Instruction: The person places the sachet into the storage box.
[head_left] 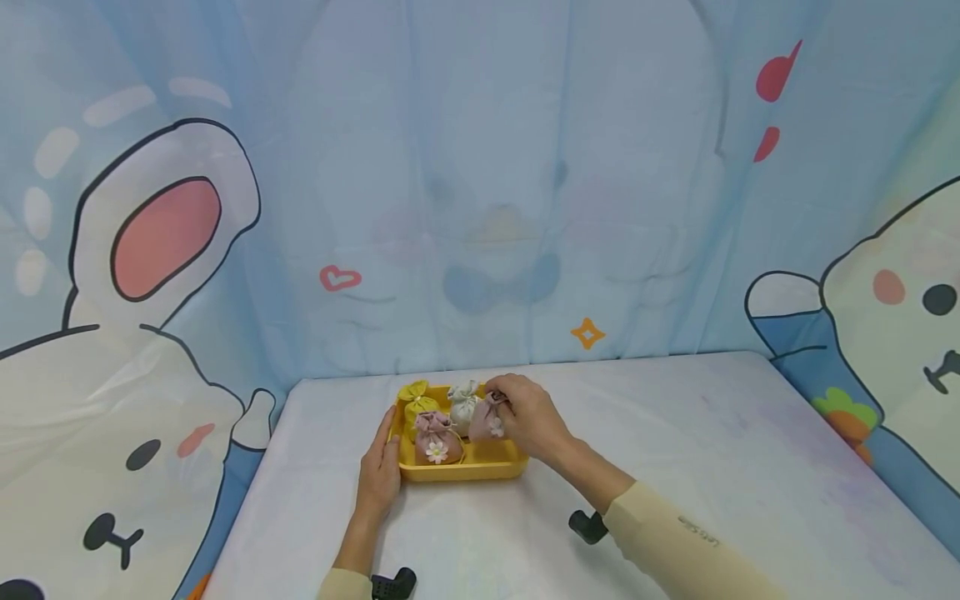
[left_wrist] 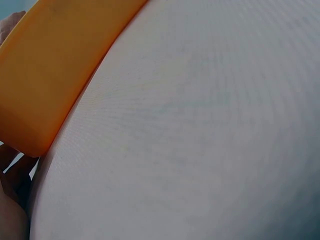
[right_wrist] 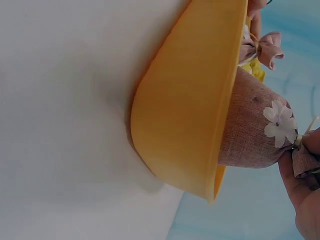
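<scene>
In the head view my right hand (head_left: 531,417) pinches a dusty-pink drawstring pouch (head_left: 486,422) by its gathered neck, over the right part of a yellow tray (head_left: 465,473). The right wrist view shows this pouch (right_wrist: 255,125) hanging with a white flower on it, its lower end hidden behind the tray wall (right_wrist: 185,95). My left hand (head_left: 380,471) lies against the tray's left side, fingers fairly straight. Inside the tray are another pink pouch (head_left: 437,442) with a white flower, a yellow pouch (head_left: 417,403) and a whitish pouch (head_left: 463,405).
The tray stands on a table with a white cloth (head_left: 660,450), near the back edge. Behind it hangs a light-blue curtain (head_left: 480,167) with cartoon animals. Black wrist devices (head_left: 588,527) sit at both wrists.
</scene>
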